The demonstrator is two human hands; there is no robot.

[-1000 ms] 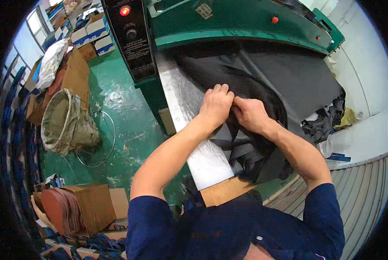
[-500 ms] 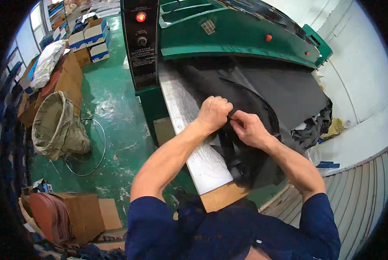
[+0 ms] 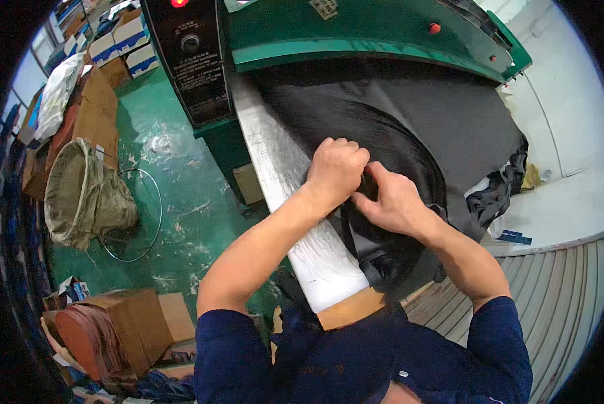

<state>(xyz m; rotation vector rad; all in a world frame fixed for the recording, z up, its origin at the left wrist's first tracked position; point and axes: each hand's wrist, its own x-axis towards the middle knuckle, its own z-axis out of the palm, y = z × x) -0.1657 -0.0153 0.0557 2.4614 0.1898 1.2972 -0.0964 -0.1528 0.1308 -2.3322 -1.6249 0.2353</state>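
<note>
A large sheet of black material [image 3: 443, 128] lies spread on the bed of a green press machine [image 3: 356, 34]. My left hand [image 3: 335, 168] is closed on a fold of this black sheet near the white cutting board [image 3: 295, 222]. My right hand [image 3: 389, 202] pinches the same fold right beside the left, the two hands touching. Whatever sits between the fingers is hidden. Cut black strips [image 3: 497, 195] hang off the sheet's right edge.
A black control box [image 3: 194, 60] with a knob and a red lamp stands at the machine's left. On the green floor lie a mesh sack [image 3: 79, 195], a wire hoop [image 3: 137, 215] and cardboard boxes [image 3: 126, 323]. A ribbed metal surface [image 3: 558, 296] lies at right.
Both hands have drawn nearer to me along the black sheet, staying together on the fold. The view has tilted down a little.
</note>
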